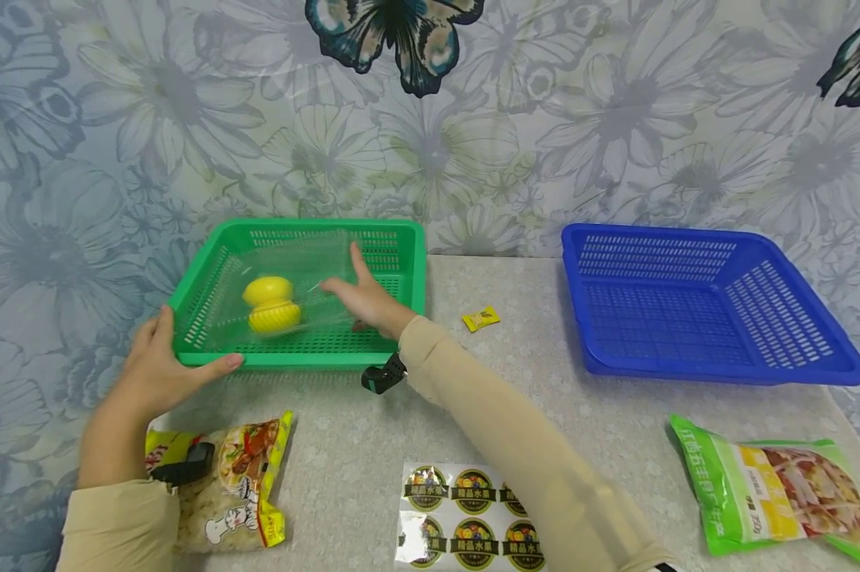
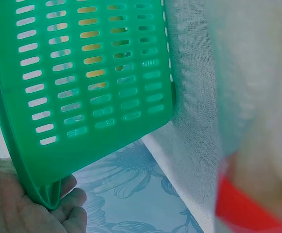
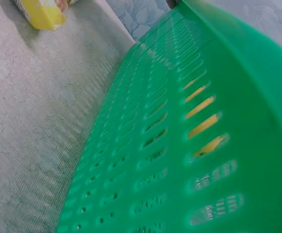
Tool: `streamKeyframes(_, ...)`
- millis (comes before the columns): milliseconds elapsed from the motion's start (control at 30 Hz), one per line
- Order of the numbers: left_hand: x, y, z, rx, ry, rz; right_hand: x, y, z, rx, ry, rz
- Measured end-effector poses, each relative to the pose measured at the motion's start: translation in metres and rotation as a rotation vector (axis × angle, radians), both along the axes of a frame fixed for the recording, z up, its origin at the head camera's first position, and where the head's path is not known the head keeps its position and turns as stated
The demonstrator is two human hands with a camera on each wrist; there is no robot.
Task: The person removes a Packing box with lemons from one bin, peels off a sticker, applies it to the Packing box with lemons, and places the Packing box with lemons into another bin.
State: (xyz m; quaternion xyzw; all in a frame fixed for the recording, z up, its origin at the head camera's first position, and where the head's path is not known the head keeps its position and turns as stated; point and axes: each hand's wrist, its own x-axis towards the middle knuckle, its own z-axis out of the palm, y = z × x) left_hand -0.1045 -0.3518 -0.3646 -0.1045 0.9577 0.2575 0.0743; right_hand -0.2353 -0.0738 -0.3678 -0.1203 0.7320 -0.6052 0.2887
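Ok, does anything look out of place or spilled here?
I see no spill. The clear container looks askew, slanting inside the green basket, and a small yellow packet lies loose on the table between that and the blue basket.

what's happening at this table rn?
A person's left hand grips the green basket at its near left corner. Their right hand is inside it, at the right end of a clear plastic container; how firmly it holds that is unclear. Two lemons show through the plastic. A blue basket stands off to the right, untouched.
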Motion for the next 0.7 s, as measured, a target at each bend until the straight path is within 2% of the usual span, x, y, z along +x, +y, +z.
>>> streamKeyframes(300, 0.000, 0.001, -0.001, 0.015, -0.011, 0.002, 0.001, 0.001, 0.005, 0.009, 0.064, -0.099)
streamKeyframes(500, 0.000, 0.001, -0.001, 0.017, -0.018, 0.003, 0.005, 0.013, 0.025, -0.037, 0.087, -0.129)
streamKeyframes(700, 0.000, -0.001, -0.002, 0.014, -0.014, 0.004, 0.009, 0.040, 0.047, -0.084, 0.092, -0.141)
